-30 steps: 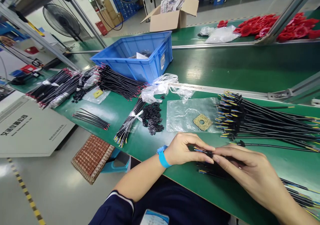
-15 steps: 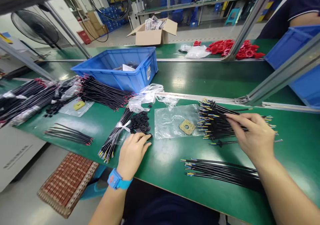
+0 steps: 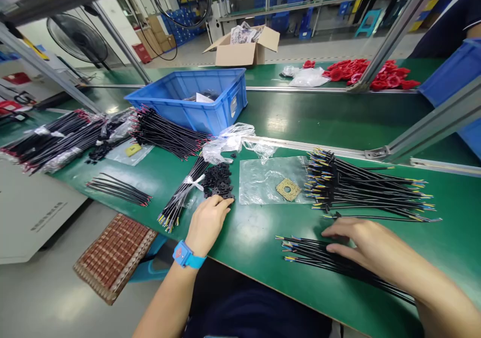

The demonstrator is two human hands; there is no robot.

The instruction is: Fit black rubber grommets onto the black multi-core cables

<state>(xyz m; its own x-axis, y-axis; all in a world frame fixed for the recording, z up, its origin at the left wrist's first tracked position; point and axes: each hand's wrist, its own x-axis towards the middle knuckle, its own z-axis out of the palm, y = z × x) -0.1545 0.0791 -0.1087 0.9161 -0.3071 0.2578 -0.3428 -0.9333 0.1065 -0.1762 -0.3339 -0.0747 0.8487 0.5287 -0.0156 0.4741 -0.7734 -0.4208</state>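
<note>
My left hand [image 3: 208, 222], with a blue wrist strap [image 3: 188, 255], is at the near edge of a pile of small black plastic clips [image 3: 218, 177]. Its fingertips are pinched together on one dark clip, mostly hidden. Over a loose row of black cables [image 3: 315, 255] with coloured wire ends hovers my right hand [image 3: 349, 240], thumb and fingers apart and holding nothing. Just beyond it lies a stack of black cables [image 3: 376, 190] with black clips fitted near their left ends. One such cable lies separately at the stack's near side.
A yellowish square plate with a hole [image 3: 288, 189] rests on a clear plastic bag [image 3: 259, 182] between my hands. Tied cables [image 3: 184, 195] lie left of the clips. Behind stand a blue bin [image 3: 188, 97] and a metal frame post [image 3: 424, 122]. A person's sleeve shows at far right.
My right hand has let go of a clipped cable at the stack and come nearer, over the loose cables. My left hand stays by the clips. The view has shifted slightly.
</note>
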